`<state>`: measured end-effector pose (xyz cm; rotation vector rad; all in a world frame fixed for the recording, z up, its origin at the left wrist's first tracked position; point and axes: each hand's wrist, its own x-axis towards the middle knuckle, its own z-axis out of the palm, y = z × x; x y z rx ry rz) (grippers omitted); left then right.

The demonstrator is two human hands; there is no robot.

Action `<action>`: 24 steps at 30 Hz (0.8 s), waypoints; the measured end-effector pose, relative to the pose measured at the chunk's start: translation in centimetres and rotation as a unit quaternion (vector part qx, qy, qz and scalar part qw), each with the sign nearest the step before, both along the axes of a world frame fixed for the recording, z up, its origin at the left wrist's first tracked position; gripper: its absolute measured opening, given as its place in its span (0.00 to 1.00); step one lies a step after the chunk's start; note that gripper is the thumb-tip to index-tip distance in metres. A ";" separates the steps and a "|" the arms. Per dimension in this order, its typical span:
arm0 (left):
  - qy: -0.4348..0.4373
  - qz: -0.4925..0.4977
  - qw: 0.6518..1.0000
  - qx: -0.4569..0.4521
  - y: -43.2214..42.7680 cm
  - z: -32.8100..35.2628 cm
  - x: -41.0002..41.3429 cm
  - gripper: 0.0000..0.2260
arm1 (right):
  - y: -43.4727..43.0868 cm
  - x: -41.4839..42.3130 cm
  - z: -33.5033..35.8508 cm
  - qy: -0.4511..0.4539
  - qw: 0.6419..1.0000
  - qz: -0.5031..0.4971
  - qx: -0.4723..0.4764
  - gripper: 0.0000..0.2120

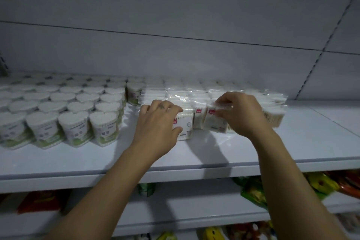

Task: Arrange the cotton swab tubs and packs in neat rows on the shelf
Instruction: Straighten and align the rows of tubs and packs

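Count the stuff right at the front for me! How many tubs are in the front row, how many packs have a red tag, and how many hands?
front-row tubs: 4
red-tag packs: 3
hands, the left hand and the right hand: 2
Total: 9

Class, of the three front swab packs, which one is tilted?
The right pack, pinched by the right hand: it leans, while the middle pack and the left pack, gripped by the left hand, stand upright.

White shelf (253, 152), tubs (76, 103), seemingly packs (194, 101)
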<state>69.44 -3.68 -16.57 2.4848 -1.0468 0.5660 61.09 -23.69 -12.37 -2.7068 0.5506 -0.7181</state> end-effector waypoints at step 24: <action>-0.043 0.062 0.994 0.077 -3.0 0.0 0.0 0.18 | 1.0 3.0 -6.3 -0.051 0.990 0.014 -0.134 0.19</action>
